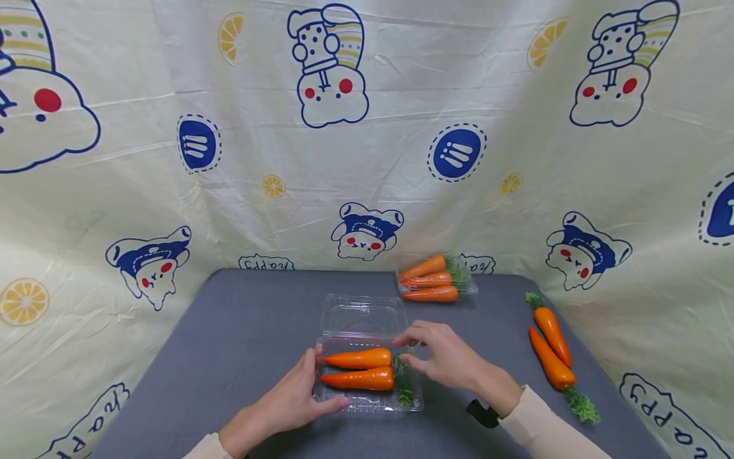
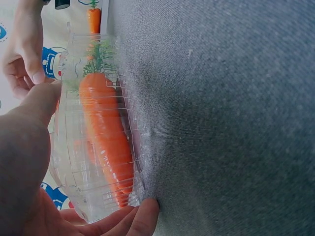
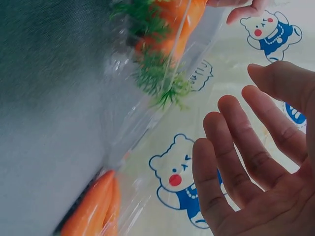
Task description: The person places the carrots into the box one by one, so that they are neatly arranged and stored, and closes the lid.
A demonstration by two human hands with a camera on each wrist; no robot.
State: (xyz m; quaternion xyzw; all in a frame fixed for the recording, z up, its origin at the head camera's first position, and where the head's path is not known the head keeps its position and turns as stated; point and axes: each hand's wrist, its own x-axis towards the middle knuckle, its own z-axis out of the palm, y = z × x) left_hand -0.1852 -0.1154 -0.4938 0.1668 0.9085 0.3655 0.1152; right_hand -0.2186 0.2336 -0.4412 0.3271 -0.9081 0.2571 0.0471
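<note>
In the head view a clear plastic clamshell box lies with its lid folded back, away from the person. Two orange carrots are side by side in it, with their green leafy tops toward the right end. My left hand holds the box at its left end, fingers along the end wall and thumb over the near rim. The left wrist view shows a carrot through the box's side. My right hand hovers at the right end by the leaves, fingers spread and holding nothing.
A second clear box with several carrots stands at the back of the grey table. Two loose carrots lie near the right edge. A patterned cloth hangs behind and around the table.
</note>
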